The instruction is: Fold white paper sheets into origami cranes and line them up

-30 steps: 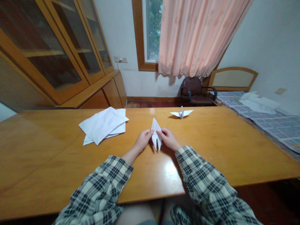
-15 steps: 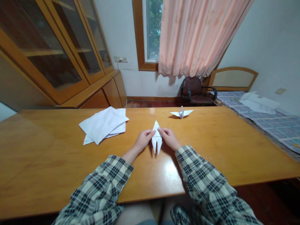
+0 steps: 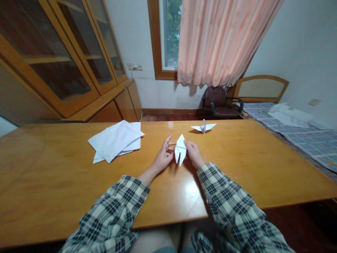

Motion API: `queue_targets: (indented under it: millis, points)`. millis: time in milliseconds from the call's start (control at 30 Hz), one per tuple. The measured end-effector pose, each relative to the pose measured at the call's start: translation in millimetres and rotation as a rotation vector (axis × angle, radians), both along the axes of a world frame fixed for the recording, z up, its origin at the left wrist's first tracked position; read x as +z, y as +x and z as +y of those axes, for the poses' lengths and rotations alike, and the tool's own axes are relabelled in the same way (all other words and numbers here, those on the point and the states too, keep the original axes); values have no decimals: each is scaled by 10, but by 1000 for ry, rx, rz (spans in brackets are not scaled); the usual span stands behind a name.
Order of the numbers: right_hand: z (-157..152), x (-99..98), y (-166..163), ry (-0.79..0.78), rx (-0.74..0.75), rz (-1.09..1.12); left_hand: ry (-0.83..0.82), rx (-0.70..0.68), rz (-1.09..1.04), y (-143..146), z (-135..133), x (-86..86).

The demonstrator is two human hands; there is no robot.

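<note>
A white folded origami paper (image 3: 180, 148) is held a little above the table, its single point away from me and two narrow legs toward me. My right hand (image 3: 194, 153) pinches its right edge between thumb and fingers. At the paper's left edge is my left hand (image 3: 163, 154), fingers spread and stretched out; whether the fingertips touch the paper I cannot tell. Beyond my right hand, a finished paper crane (image 3: 203, 127) stands on the table with its wings spread.
A loose stack of white paper sheets (image 3: 116, 140) lies to the left on the wooden table (image 3: 60, 182). Past the far edge are a glass-doored cabinet (image 3: 79, 59), a dark red armchair (image 3: 219, 102) and, at right, a bed (image 3: 289, 123) with papers on it.
My left hand has let go of the folded paper and spread its fingers. The paper, in my right hand, has shifted slightly right and away from me and tilted.
</note>
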State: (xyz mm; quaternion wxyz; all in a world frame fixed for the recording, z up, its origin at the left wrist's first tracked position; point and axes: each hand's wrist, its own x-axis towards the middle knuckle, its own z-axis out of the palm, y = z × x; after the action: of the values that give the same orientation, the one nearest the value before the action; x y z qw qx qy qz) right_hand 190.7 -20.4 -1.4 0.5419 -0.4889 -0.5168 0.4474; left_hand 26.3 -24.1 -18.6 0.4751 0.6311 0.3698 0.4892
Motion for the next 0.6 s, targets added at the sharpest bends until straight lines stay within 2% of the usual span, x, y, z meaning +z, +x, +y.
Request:
queue_targets:
  millis: [167, 333, 433, 600]
  points:
    - [-37, 13, -13, 18, 49, -128, 263, 83, 234, -40, -20, 34]
    - [-57, 32, -13, -19, 87, -122, 409, 175, 358, -79, -10, 101]
    - [-59, 48, -12, -11, 60, -152, 363, 188, 321, -64, 14, 102]
    - [-46, 48, -9, 111, 41, -132, 154, 132, 279, -39, 10, 92]
